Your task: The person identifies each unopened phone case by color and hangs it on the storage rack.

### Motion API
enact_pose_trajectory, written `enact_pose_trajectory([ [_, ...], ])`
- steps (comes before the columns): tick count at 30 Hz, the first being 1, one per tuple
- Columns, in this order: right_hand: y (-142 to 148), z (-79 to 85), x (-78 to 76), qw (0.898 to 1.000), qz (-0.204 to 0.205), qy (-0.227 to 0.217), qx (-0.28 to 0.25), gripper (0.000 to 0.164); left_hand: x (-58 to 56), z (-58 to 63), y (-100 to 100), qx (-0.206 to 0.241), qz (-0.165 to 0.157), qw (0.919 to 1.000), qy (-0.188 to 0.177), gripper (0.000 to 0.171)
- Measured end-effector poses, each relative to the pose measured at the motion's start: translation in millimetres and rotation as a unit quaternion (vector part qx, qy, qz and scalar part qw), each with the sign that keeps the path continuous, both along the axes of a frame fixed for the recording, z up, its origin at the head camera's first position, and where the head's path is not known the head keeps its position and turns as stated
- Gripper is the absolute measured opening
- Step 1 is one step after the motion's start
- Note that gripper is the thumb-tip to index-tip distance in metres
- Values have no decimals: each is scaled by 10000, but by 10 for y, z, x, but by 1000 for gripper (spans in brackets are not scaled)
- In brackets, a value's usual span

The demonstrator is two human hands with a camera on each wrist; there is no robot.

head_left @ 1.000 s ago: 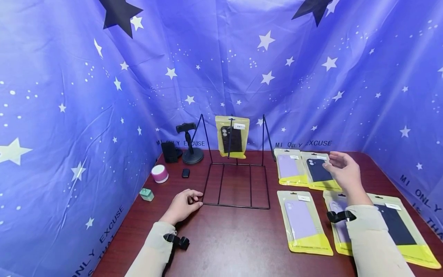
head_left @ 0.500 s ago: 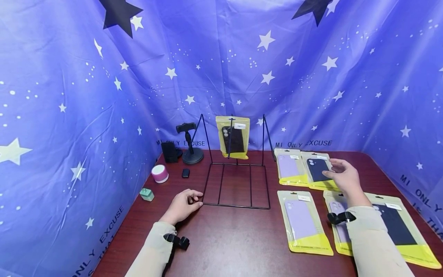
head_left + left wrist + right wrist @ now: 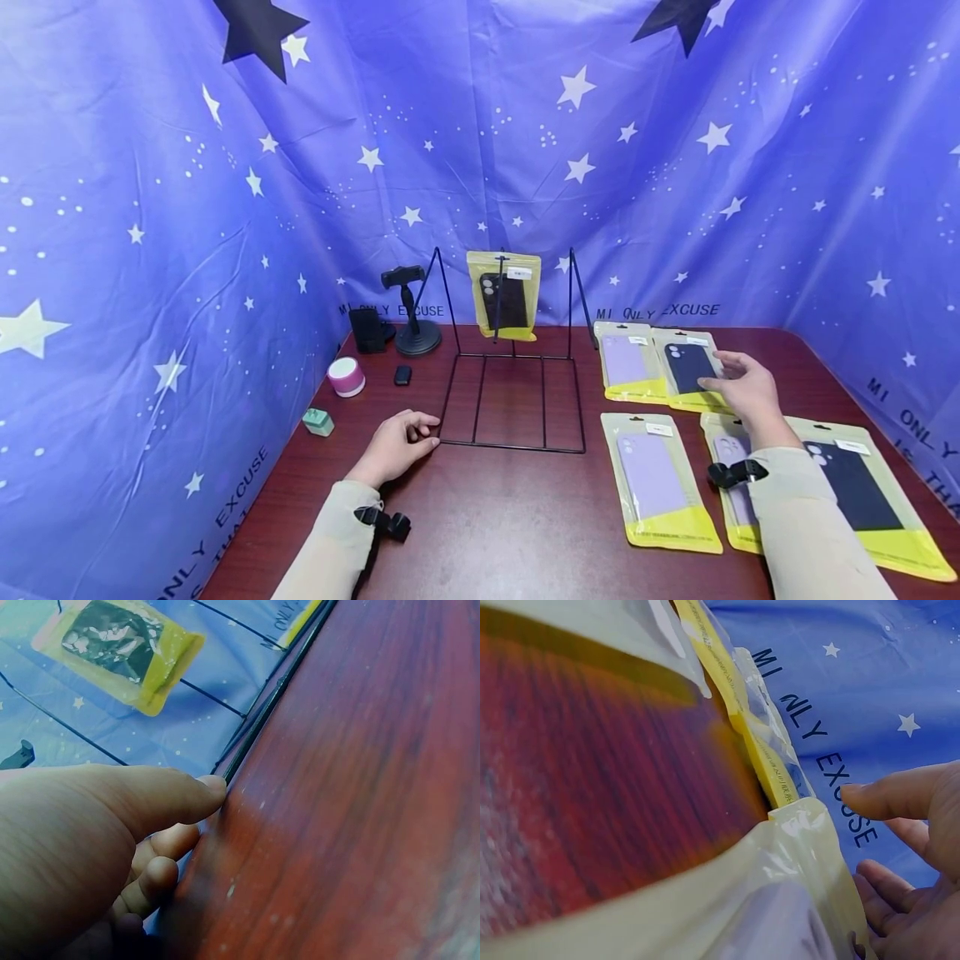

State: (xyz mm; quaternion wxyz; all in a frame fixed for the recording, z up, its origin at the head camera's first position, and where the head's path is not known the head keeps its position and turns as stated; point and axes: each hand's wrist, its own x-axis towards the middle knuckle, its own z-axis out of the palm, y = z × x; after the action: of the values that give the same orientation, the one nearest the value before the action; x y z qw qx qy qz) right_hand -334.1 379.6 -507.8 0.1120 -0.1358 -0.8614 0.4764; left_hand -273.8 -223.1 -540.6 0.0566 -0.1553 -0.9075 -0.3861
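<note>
A black wire display rack [image 3: 512, 447] stands on the table, and a yellow pouch with a black phone case [image 3: 517, 304] hangs from its hook. My left hand [image 3: 393, 446] pinches the rack's front left corner; the left wrist view has the thumb [image 3: 202, 791] on the base wire. My right hand [image 3: 750, 396] hovers with loosely bent fingers over the right edge of a pouch with a dark blue phone case [image 3: 690, 368]. Whether it touches that pouch I cannot tell. A pouch with a lilac phone case [image 3: 624, 360] lies just left of it.
Nearer on the right lie more pouches: one lilac case [image 3: 652, 475], another lilac case [image 3: 735, 479] partly under my right arm, and a dark blue case [image 3: 862, 487]. Phone stands [image 3: 417, 333], a pink-and-white round item [image 3: 347, 377] and a green block [image 3: 318, 422] are at left.
My right hand has come down slightly and toward me over the dark blue case's pouch. The hanging pouch has swayed a little. My left hand stays at the rack corner.
</note>
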Motion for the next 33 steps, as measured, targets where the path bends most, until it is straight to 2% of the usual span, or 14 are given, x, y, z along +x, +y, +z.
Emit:
enact_pose_trajectory([
  [9, -9, -21, 5, 9976, 8, -529, 440, 76, -3, -22, -6, 1, 9, 10000, 3, 26],
  [15, 0, -19, 20, 9961, 72, -567, 677, 78, 2, -7, -2, 31, 26, 10000, -21, 27],
  [20, -17, -22, 28, 9963, 8, -647, 570, 74, 3, -1, 2, -10, 39, 10000, 2, 27],
  [27, -23, 1, 34, 9931, -163, -1092, 404, 67, 4, -3, 10, -11, 41, 10000, 16, 26],
  [33, -1, 20, 28, 9934, -155, -1073, 387, 68, 18, 11, 16, 28, 62, 10000, 14, 26],
])
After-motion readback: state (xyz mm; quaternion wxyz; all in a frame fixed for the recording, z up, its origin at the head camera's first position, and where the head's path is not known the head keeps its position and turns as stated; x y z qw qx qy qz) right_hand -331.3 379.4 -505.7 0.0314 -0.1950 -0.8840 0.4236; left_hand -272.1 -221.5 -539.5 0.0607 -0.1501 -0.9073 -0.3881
